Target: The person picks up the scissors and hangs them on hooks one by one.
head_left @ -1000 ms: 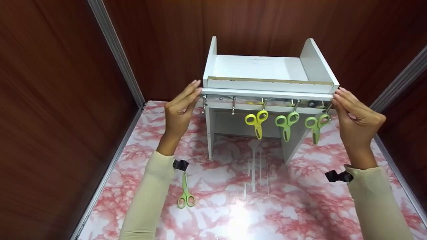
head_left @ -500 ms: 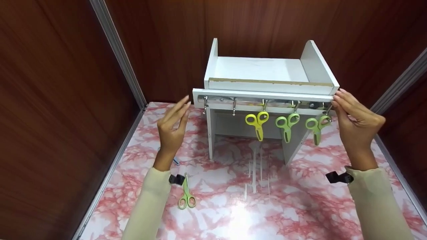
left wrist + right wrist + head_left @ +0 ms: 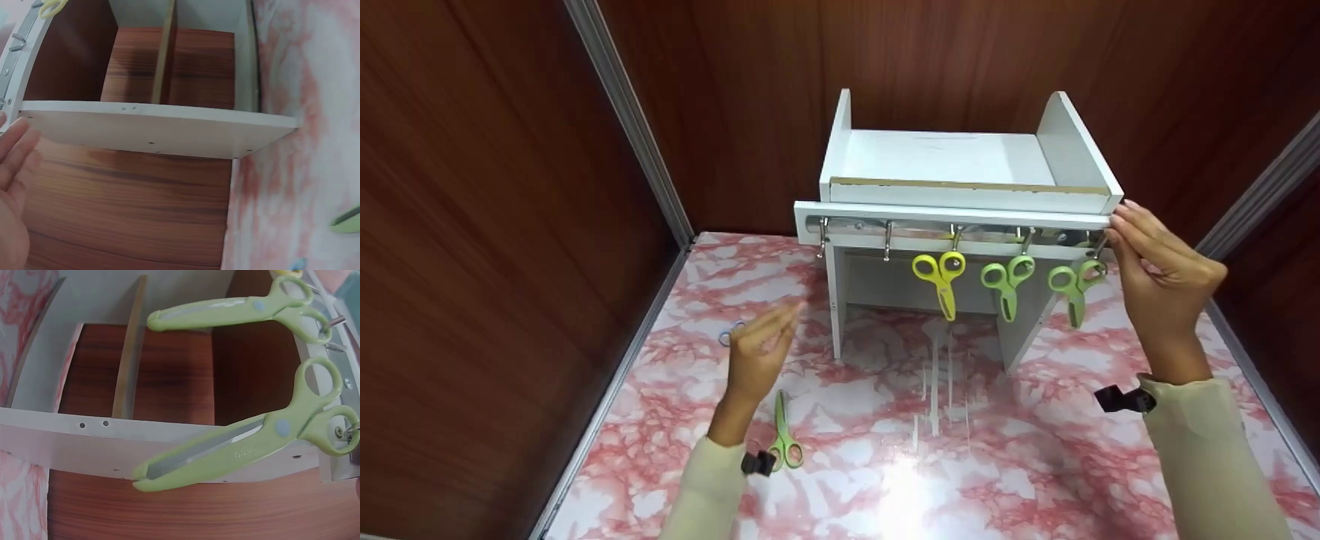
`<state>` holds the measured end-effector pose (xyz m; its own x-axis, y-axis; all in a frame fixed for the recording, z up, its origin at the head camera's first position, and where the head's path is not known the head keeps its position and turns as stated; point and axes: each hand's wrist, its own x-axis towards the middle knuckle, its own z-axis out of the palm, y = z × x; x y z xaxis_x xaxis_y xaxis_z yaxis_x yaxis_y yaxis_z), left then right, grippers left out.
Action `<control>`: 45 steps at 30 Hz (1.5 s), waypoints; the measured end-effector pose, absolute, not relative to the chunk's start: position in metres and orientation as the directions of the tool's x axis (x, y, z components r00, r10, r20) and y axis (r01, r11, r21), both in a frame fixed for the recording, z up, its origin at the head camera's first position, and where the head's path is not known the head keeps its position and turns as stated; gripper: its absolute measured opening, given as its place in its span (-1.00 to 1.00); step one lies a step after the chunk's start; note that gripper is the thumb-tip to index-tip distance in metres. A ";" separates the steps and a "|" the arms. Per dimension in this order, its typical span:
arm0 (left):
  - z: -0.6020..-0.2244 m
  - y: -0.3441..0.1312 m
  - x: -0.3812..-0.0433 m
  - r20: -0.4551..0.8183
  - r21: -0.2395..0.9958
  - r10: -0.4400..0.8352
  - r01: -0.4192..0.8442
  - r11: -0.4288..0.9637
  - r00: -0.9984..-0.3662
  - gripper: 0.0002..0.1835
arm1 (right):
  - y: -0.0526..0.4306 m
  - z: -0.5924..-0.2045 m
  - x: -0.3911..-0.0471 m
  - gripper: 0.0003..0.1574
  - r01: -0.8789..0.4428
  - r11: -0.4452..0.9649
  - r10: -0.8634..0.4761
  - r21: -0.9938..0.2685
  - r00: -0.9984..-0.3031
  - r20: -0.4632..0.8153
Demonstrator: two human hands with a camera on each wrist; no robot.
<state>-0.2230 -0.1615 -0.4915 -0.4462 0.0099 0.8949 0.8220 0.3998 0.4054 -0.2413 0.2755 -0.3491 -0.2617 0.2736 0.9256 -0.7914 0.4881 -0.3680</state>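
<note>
The right hand (image 3: 1168, 256) pinches the hook rail (image 3: 924, 234), likely steadying it; below it, the left hand (image 3: 757, 356) hangs relaxed, empty.

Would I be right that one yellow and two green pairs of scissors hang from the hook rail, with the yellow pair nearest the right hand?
Not quite: in the head view, a green pair hangs nearest the right hand, and the yellow pair is farthest of the three. The rest is right.

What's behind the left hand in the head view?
Past the left hand, blue loops show on the marbled surface; whatever else lies behind the hand is covered.
</note>
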 end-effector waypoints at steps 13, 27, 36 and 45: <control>-0.533 -0.160 -0.194 0.765 0.556 0.118 0.743 0.372 -0.633 -0.63 | 0.274 -0.352 -0.243 -0.80 -0.794 0.496 0.254 -0.351 -0.254 0.933; -0.557 -0.165 -0.166 0.673 0.630 0.108 0.643 0.436 -0.732 -0.65 | 0.272 -0.352 -0.244 -0.81 -0.809 0.492 0.247 -0.323 -0.226 0.942; -0.573 -0.177 -0.153 0.513 0.707 0.124 0.500 0.501 -0.850 -0.69 | 0.272 -0.352 -0.243 -0.85 -0.816 0.475 0.281 -0.331 -0.216 0.935; -0.590 -0.189 -0.158 0.418 0.599 0.184 0.422 0.681 -0.890 -0.65 | 0.272 -0.352 -0.242 -0.83 -0.809 0.485 0.279 -0.333 -0.218 0.935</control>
